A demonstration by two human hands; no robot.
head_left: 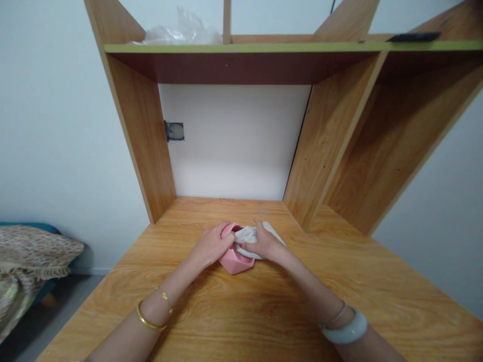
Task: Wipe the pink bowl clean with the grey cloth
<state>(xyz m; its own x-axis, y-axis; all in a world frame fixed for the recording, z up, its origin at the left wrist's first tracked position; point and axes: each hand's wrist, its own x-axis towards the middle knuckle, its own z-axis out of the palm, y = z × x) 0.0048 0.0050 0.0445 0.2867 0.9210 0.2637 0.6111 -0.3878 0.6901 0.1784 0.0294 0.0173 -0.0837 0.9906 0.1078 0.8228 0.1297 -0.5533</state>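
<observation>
A small pink cup lies tilted on the wooden desk, near its middle. My left hand is wrapped round the cup's left side and rim. My right hand is closed on a white cloth, whose bunched end is pressed at the cup's mouth. More of the cloth shows behind my right hand. Both wrists carry bracelets.
A wooden shelf unit rises from the back of the desk, with upright panels left and right of a white back wall. A clear plastic bag lies on the top shelf. A bed with a patterned cover stands at the far left.
</observation>
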